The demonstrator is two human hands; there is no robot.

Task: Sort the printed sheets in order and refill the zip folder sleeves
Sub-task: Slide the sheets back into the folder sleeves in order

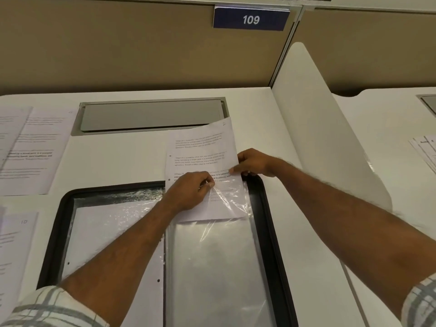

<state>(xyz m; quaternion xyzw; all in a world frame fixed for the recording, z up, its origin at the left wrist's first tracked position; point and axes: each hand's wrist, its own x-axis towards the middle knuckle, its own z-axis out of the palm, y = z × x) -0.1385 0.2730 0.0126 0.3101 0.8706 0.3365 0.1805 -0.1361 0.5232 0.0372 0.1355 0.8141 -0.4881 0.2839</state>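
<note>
A black zip folder [271, 220] lies open on the white desk, with clear plastic sleeves inside. A printed sheet [203, 147] pokes out of the top of the right-hand sleeve [212, 256], its lower part inside the plastic. My left hand [191, 191] pinches the sleeve's upper edge over the sheet. My right hand [254, 162] pinches the sheet's right edge near the folder's top right corner. The left-hand sleeve [113, 232] holds a white sheet.
Printed sheets [33, 147] lie spread at the left of the desk, with another sheet [16, 244] marked 10 below them. A grey cable tray lid [151, 115] sits behind the folder. A white divider [313, 128] stands at the right; more papers [424, 152] lie beyond it.
</note>
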